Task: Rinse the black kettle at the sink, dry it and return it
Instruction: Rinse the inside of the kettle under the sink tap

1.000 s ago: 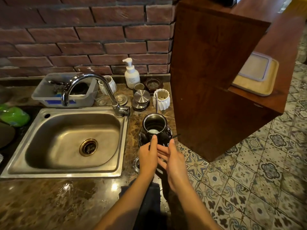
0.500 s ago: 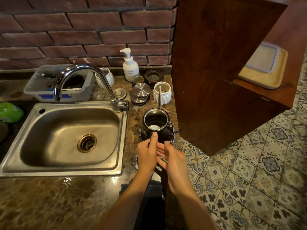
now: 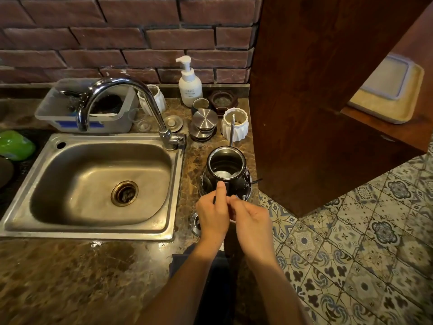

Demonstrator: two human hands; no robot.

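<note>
The black kettle (image 3: 243, 184) stands upright on the stone counter just right of the steel sink (image 3: 93, 233), lid off, its shiny inside showing. Its thin spout points away from me towards a white ribbed cup (image 3: 235, 126). My left hand (image 3: 212, 216) wraps the kettle's handle at the near side, thumb laid along the top of it. My right hand (image 3: 253, 219) sits right beside it with fingers curled in against the handle and the left hand; what it grips is hidden. A round metal lid (image 3: 195, 222) lies half hidden under my left hand.
The curved faucet (image 3: 121, 87) arches over the sink's back. Behind it are a plastic tub (image 3: 58, 118), a soap pump bottle (image 3: 189, 87), stacked metal lids (image 3: 203, 123) and small cups. A tall wooden cabinet (image 3: 316, 102) stands close on the kettle's right. Tiled floor lies below.
My right hand's fingers have curled in from outstretched. My left thumb has slid up onto the kettle's handle. The kettle has not moved.
</note>
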